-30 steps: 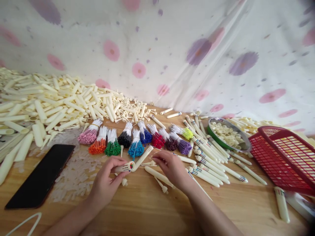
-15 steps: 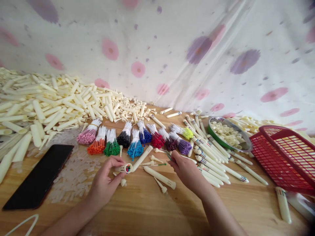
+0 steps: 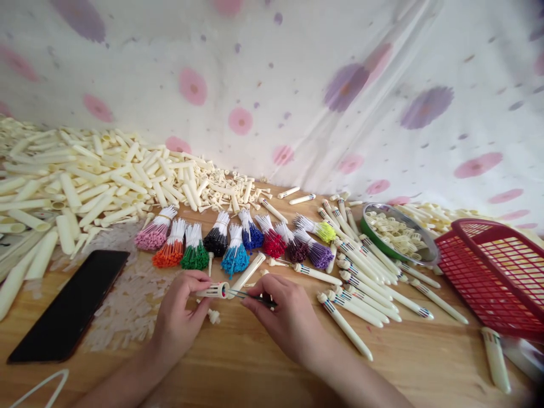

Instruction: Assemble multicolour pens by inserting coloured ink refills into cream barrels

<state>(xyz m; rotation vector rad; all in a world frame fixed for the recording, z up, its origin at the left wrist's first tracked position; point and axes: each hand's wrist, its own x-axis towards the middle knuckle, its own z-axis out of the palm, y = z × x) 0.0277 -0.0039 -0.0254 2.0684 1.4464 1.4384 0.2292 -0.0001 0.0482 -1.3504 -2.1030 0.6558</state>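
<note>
Pinched in my left hand [image 3: 181,314] is a cream pen barrel [image 3: 213,290] with slots round its end. Its open end points right, with bits of colour inside. My right hand [image 3: 287,314] grips a pair of tweezers [image 3: 244,295], whose tips reach the barrel's open mouth; whether they hold a refill there I cannot make out. Just behind lies another cream barrel [image 3: 247,276]. Small cream plunger parts [image 3: 213,316] lie by my left fingers. Rubber-banded bundles of colour-tipped refills, including a light blue bundle [image 3: 235,258] and a green bundle [image 3: 194,255], stand beyond my hands.
A big heap of cream barrels [image 3: 85,181] fills the back left. On the left, a black phone [image 3: 70,306] lies beside scattered clear sleeves [image 3: 123,306]. Several pens [image 3: 361,300], a green-sided bowl [image 3: 378,241] of small parts and a red basket [image 3: 480,272] are at right.
My right hand has come left with the tweezers, from near the purple refills to the barrel's mouth. The barrel in my left hand has turned, showing more of its slotted side.
</note>
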